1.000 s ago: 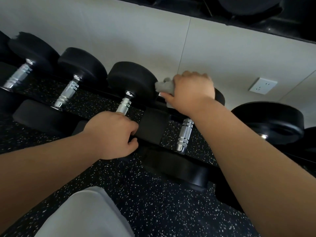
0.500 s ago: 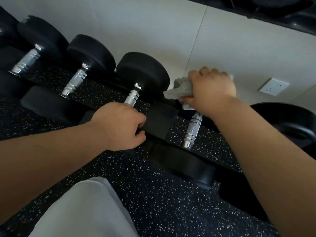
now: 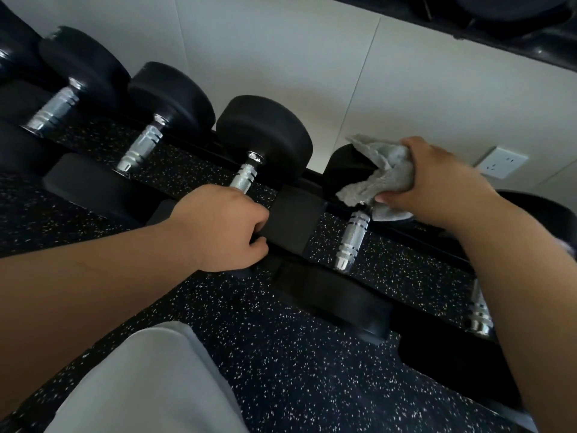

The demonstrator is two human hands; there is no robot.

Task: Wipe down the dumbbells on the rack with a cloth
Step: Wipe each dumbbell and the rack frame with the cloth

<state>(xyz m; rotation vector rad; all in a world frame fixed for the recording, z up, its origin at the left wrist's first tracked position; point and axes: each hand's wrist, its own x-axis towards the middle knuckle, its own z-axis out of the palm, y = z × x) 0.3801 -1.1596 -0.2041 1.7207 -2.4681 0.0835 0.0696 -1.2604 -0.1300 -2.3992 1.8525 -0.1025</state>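
Several black dumbbells with chrome handles lie side by side on a low black rack [image 3: 293, 220] along the wall. My right hand [image 3: 437, 185] grips a crumpled grey cloth [image 3: 381, 176] and holds it against the far head of one dumbbell [image 3: 349, 235], just above its chrome handle. My left hand [image 3: 221, 226] is curled around the near end of the neighbouring dumbbell [image 3: 262, 135], covering the lower part of its handle. Further dumbbells [image 3: 168, 98] lie to the left.
Black speckled rubber flooring [image 3: 281, 370] runs under and in front of the rack. A white wall with a power socket [image 3: 502, 162] stands behind. An upper rack tier [image 3: 499, 23] hangs overhead. My grey-clad knee [image 3: 150, 385] is at the bottom.
My right hand has moved to the right with the cloth, which now hangs looser and uncovers more of the dumbbell head. My left hand keeps its grip. The view has shifted.
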